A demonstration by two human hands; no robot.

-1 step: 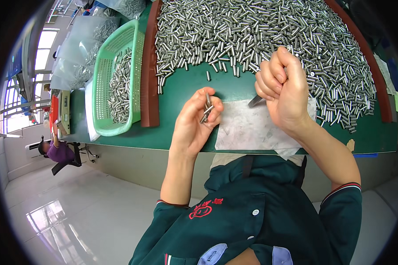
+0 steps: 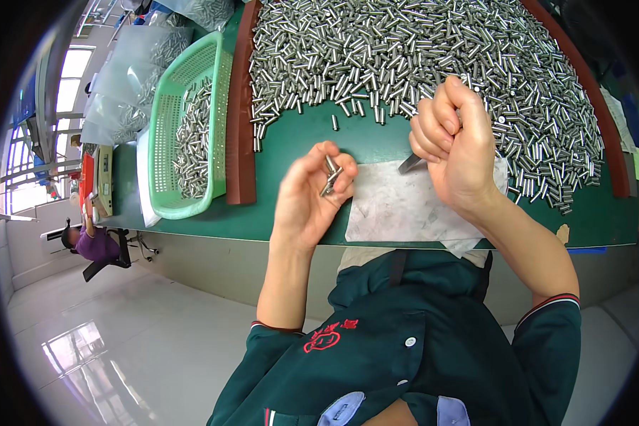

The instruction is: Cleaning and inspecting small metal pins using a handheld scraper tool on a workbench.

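Observation:
My left hand (image 2: 311, 195) is turned palm up above the green table, its fingers curled around a few short metal pins (image 2: 331, 173). To its right, my right hand (image 2: 456, 138) is closed in a loose fist over the near edge of the pin heap; whatever it holds is hidden by the fingers. A dark grey flat bar (image 2: 409, 163) shows beneath that fist, and I cannot tell whether the hand grips it. Below both hands lies a stained white cloth (image 2: 394, 206). One loose pin (image 2: 335, 123) stands apart beyond my left hand.
A large heap of shiny pins (image 2: 405, 50) covers the far table between red-brown rails (image 2: 241, 113). Left of them stands a green perforated basket (image 2: 157, 163) partly filled with pins. Clear plastic bags of pins (image 2: 124, 78) lie farther left. A person in purple (image 2: 98, 245) sits in the distance.
My left hand has shifted very slightly left and its fingers have moved, so the pins in it lie at a different angle. My right hand stays almost still.

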